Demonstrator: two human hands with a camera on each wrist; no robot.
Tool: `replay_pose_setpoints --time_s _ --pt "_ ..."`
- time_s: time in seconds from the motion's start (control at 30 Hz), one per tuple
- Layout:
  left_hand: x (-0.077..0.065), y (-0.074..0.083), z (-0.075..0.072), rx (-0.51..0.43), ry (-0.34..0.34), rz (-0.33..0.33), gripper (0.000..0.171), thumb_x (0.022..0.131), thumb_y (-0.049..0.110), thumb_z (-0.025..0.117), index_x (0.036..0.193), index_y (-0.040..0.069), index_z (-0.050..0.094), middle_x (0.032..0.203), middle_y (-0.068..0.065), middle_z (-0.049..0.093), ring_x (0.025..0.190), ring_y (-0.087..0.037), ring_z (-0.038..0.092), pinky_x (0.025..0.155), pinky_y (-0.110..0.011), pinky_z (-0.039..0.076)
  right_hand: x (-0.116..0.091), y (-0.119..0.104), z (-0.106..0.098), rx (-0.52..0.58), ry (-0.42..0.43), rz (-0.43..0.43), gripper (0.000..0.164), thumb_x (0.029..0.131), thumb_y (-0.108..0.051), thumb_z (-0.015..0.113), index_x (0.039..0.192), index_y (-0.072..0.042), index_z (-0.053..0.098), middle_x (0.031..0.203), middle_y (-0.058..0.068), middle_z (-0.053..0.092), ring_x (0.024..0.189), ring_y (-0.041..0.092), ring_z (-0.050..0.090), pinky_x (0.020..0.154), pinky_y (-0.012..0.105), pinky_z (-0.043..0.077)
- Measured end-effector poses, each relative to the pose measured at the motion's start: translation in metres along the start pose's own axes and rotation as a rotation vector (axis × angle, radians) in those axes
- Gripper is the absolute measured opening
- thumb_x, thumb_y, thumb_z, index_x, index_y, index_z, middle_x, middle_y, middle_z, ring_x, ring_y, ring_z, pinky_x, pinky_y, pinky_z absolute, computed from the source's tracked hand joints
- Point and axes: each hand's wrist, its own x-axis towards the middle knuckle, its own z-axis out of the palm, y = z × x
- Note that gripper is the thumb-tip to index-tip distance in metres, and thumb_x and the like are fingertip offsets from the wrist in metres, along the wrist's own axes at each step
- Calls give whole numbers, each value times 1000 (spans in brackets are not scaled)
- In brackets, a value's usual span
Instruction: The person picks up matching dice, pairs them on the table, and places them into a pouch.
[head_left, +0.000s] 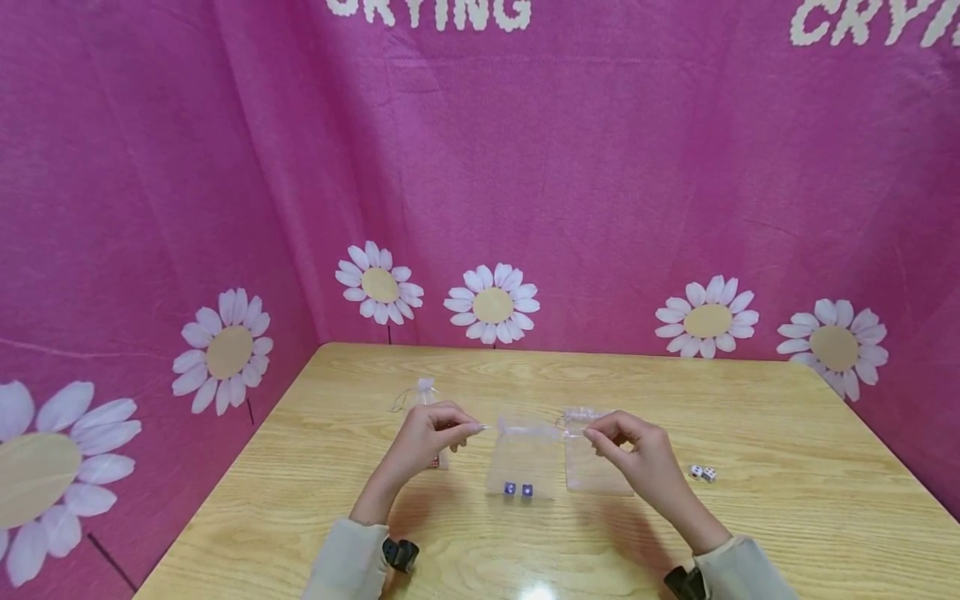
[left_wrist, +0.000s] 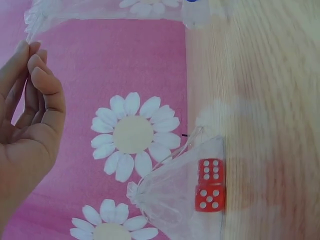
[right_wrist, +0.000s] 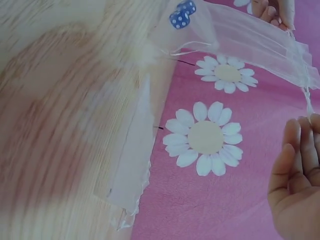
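Observation:
A sheer white drawstring pouch (head_left: 523,454) stands between the two hands with two blue dice (right_wrist: 180,19) at its bottom. My left hand (head_left: 433,429) pinches the drawstring end on the pouch's left side between thumb and fingertips. On the opposite side, my right hand (head_left: 637,450) pinches the other drawstring (right_wrist: 308,100), which runs taut from the gathered mouth of the pouch. Behind the left hand is a second pouch (left_wrist: 162,200), drawn closed at its neck, with two red dice (left_wrist: 210,185) inside.
A flat sheer pouch (head_left: 588,471) lies on the wooden table (head_left: 480,550), partly behind the right hand. Farther right sit two white dice (head_left: 702,473). A pink curtain with daisies (head_left: 600,183) hangs along the table's back and left sides.

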Motion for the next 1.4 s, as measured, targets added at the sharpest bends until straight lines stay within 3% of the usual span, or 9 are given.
replay_pose_setpoints --time_s 0.23,0.6,0.9,1.4 --pt "0 1 0 -115 82 -97 27 92 26 68 99 1 73 75 2 59 67 -10 54 67 -25 49 2 -1 -4 70 30 171 7 93 -12 66 88 -7 68 71 5 65 64 6 59 55 21 47" --pt "1 3 -3 -184 200 -190 18 94 19 65 100 4 72 74 2 56 70 -13 52 70 -24 46 2 4 -14 140 94 342 17 95 -18 65 93 -1 68 68 -12 60 62 4 56 51 23 44" --pt "1 6 -5 -149 255 -209 18 93 19 67 97 2 73 73 1 55 66 -13 50 63 -23 42 1 4 -15 139 131 369 18 94 -18 66 91 0 68 67 -12 60 62 6 57 49 23 41" --pt "4 -9 -11 -81 314 -217 18 91 17 69 95 1 74 70 2 55 62 -9 50 61 -24 44 2 8 0 178 42 336 13 90 -10 69 85 1 66 63 -9 58 56 6 55 48 22 41"
